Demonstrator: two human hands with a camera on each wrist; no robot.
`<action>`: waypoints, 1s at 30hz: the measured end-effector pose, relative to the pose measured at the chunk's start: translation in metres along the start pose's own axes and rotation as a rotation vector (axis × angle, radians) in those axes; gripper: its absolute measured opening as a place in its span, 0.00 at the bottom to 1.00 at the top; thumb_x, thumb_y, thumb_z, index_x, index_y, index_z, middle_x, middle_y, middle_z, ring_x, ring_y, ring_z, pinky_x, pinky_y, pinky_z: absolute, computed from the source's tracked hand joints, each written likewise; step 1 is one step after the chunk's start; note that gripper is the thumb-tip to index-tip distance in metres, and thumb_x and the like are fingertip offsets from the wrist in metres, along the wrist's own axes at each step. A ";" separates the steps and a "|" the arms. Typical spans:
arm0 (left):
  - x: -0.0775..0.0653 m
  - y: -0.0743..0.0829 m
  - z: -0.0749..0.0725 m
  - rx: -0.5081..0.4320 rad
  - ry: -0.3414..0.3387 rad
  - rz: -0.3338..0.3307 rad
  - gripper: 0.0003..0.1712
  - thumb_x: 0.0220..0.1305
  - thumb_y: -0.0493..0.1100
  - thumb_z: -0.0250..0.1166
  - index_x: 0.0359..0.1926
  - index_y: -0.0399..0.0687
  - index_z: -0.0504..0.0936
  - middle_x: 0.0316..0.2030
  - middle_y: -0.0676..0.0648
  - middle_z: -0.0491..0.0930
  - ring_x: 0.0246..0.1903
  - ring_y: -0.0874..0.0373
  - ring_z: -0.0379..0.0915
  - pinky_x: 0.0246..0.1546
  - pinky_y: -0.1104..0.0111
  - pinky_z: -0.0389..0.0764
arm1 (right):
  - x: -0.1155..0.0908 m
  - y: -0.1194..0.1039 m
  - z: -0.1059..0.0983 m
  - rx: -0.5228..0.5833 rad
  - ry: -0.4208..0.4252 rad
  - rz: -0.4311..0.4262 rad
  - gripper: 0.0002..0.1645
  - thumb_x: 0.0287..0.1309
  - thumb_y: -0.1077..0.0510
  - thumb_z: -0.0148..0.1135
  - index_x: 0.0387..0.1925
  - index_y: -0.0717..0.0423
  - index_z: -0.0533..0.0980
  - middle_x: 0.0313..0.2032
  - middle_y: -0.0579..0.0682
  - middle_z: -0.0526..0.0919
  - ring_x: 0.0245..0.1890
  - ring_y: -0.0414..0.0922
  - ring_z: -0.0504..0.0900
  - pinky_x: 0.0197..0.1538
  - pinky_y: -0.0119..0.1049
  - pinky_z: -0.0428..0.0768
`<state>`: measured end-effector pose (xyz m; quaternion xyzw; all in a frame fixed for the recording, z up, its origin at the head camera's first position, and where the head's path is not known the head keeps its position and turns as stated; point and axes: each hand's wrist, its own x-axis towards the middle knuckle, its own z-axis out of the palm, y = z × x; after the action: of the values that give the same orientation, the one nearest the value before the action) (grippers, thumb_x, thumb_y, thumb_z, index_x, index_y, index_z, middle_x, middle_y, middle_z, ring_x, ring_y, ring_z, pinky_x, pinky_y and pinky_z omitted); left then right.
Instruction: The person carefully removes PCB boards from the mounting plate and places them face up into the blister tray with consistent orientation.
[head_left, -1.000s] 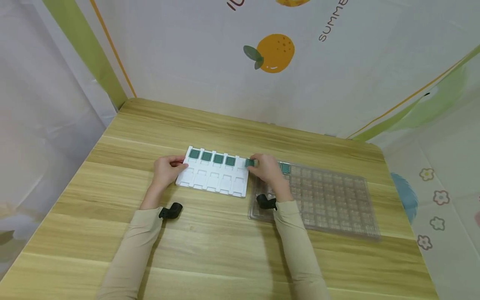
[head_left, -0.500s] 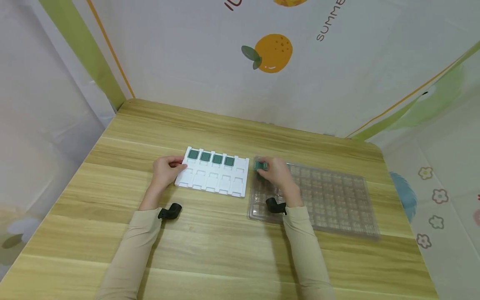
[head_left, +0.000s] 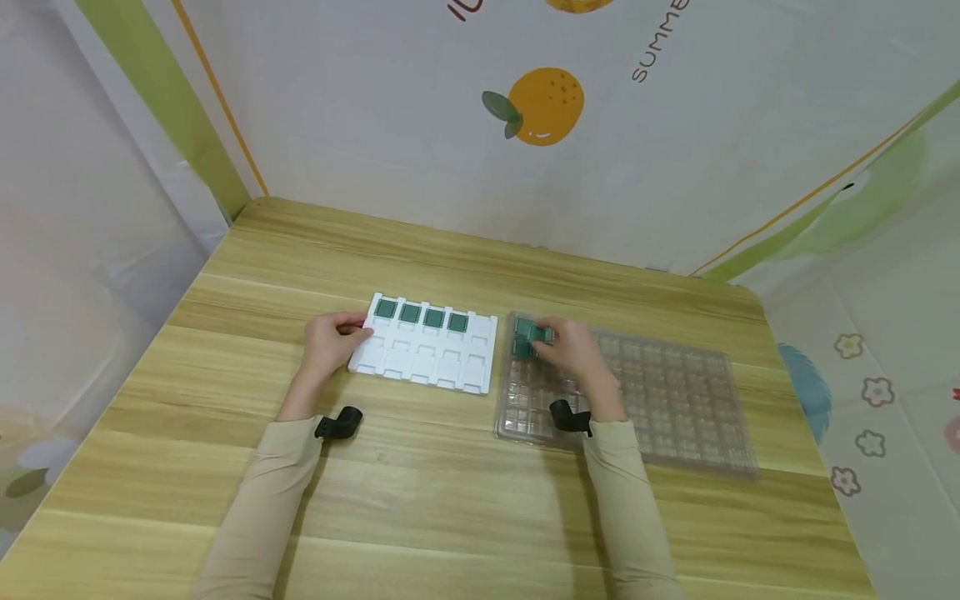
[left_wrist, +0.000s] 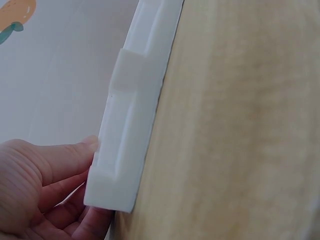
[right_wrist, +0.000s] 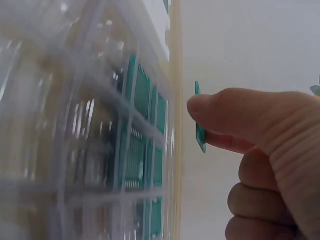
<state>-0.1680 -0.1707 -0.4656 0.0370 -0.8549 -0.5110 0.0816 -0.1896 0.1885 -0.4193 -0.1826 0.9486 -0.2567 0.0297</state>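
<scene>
My left hand (head_left: 327, 344) holds the left edge of a white plastic tray (head_left: 423, 367), thumb on top and fingers beneath in the left wrist view. Several square green chips (head_left: 434, 318) lie along this tray's far row. Over the far left part of a clear compartment tray (head_left: 667, 400), my right hand (head_left: 572, 347) pinches another thin green chip (right_wrist: 201, 140) between thumb and finger. The right wrist view shows that chip raised off the clear tray. More green chips (right_wrist: 135, 155) sit in the clear tray's compartments below, partly hidden by the hand in the head view.
Both trays rest on a wooden table (head_left: 420, 500), with a narrow strip of wood between them. Behind the table hangs a white curtain (head_left: 375, 125) printed with fruit. Black wrist cameras (head_left: 341, 422) jut inward from both sleeves.
My right hand has moved right with the pinched chip, from the white tray's right edge to over the clear tray. Green chips in that tray's far left corner now show. My left hand stays put.
</scene>
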 end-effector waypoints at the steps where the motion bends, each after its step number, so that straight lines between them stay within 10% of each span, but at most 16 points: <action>1: 0.000 0.000 0.000 0.000 -0.001 0.004 0.13 0.54 0.28 0.66 0.42 0.23 0.81 0.33 0.29 0.81 0.27 0.62 0.73 0.25 0.84 0.69 | -0.001 0.001 -0.001 -0.005 0.000 0.003 0.19 0.55 0.62 0.64 0.48 0.68 0.77 0.08 0.42 0.57 0.10 0.36 0.52 0.18 0.32 0.58; 13: 0.001 -0.002 0.001 0.039 0.006 0.016 0.13 0.55 0.29 0.66 0.42 0.25 0.81 0.34 0.30 0.82 0.32 0.46 0.78 0.25 0.85 0.68 | -0.012 0.016 -0.008 -0.052 -0.009 0.049 0.19 0.56 0.61 0.64 0.48 0.67 0.77 0.08 0.44 0.59 0.10 0.38 0.55 0.18 0.32 0.59; 30: 0.000 0.000 0.000 0.041 0.003 0.014 0.13 0.55 0.29 0.66 0.42 0.25 0.82 0.33 0.31 0.82 0.30 0.51 0.77 0.25 0.84 0.69 | -0.026 0.040 -0.009 -0.108 0.006 0.029 0.18 0.53 0.63 0.66 0.45 0.68 0.78 0.09 0.45 0.63 0.11 0.39 0.58 0.18 0.33 0.59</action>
<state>-0.1682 -0.1705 -0.4655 0.0333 -0.8653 -0.4927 0.0859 -0.1803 0.2338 -0.4326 -0.1693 0.9637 -0.2054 0.0206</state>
